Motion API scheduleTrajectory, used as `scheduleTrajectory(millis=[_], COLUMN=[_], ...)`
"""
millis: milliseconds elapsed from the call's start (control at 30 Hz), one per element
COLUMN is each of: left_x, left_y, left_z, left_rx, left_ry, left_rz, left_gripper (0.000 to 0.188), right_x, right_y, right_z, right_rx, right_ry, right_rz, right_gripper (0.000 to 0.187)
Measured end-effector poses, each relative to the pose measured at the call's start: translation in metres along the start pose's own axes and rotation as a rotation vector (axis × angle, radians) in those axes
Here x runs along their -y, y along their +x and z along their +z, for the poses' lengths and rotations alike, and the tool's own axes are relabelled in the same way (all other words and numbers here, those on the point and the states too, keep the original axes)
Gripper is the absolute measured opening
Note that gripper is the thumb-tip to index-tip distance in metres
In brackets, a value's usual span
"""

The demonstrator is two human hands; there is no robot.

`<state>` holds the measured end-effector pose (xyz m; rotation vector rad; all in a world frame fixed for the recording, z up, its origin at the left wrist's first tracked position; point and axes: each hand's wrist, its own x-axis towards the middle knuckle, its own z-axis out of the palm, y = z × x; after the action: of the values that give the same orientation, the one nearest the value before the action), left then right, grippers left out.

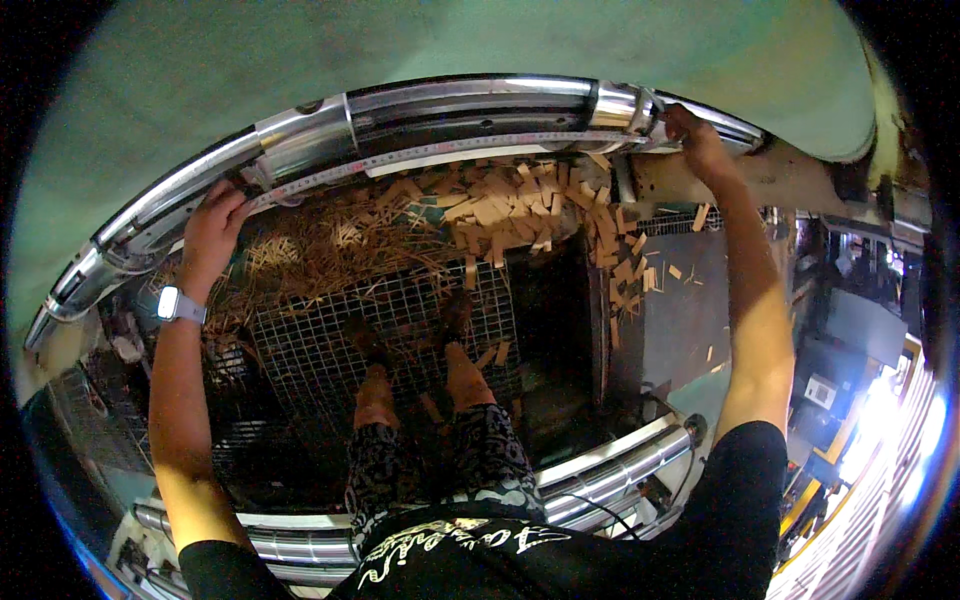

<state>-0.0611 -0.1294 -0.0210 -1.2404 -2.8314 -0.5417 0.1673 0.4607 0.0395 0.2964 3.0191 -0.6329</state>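
A long shiny metal shaft point(470, 92) spans the far side, with metal collars such as the left one point(305, 138) and the right one point(618, 105) around it. Along its near side stretches the pale blade of a tape measure point(400, 156). My left hand point(215, 218) pinches the blade's left end, near the left collar. At the right collar, my right hand point(690, 132) is closed with curled fingers, close to the blade's other end. What those fingers hold is too dark and small to make out.
Cardboard scraps point(515, 205) and brown strips point(310, 250) lie heaped below the shaft. My feet stand on a metal grate point(300, 330). More rollers point(620, 470) run close behind me. A grey panel point(690, 300) is at the right, and a pale green machine surface point(450, 40) lies beyond the shaft.
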Motion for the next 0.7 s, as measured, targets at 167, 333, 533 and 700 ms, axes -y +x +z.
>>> scheduleTrajectory(millis=[167,333,533,700], left_x=[0.019,0.021,0.013,0.017], left_y=[-0.004,-0.004,-0.002,-0.004], left_z=[0.015,0.011,0.001,0.013], left_rx=[-0.087,-0.055,0.018,-0.067], left_ry=[-0.038,-0.003,-0.027,0.005], left_rz=[0.054,0.059,-0.027,-0.017], left_gripper=[0.017,0.019,0.020,0.020], right_x=[-0.030,0.000,-0.054,-0.061], right_y=[0.017,0.031,0.032,0.032], right_z=[-0.014,-0.021,-0.011,-0.006], right_rx=[0.073,0.113,-0.015,-0.017], right_ry=[0.149,-0.409,-0.452,-0.725], right_rz=[0.128,0.032,-0.087,0.031], right_gripper=[0.034,0.034,0.037,0.030])
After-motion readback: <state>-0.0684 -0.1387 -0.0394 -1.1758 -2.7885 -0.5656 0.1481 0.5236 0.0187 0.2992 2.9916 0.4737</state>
